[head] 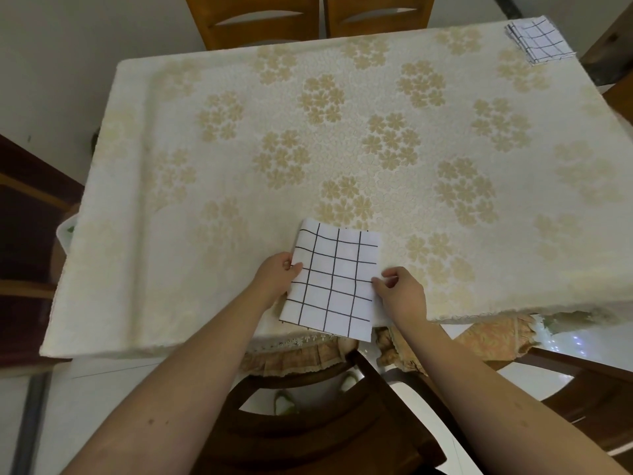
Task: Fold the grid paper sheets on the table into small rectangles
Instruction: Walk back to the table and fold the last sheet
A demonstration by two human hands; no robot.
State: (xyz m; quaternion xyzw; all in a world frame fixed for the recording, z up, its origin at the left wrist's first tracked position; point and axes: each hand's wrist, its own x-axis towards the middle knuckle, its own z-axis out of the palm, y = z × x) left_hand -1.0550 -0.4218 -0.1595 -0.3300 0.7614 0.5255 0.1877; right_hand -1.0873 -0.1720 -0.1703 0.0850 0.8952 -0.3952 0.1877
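Observation:
A white sheet with a black grid (334, 279), folded into a tall rectangle, lies at the near edge of the table (205, 166), its lower end hanging slightly over the edge. My left hand (275, 277) pinches its left edge between thumb and fingers. My right hand (400, 291) pinches its right edge. A stack of folded grid sheets (537, 41) rests at the far right corner of the table.
The table is covered by a cream cloth with beige flower clusters. Two wooden chairs (257, 18) stand at the far side. A dark wooden chair (325, 416) stands right below my arms, another at the near right.

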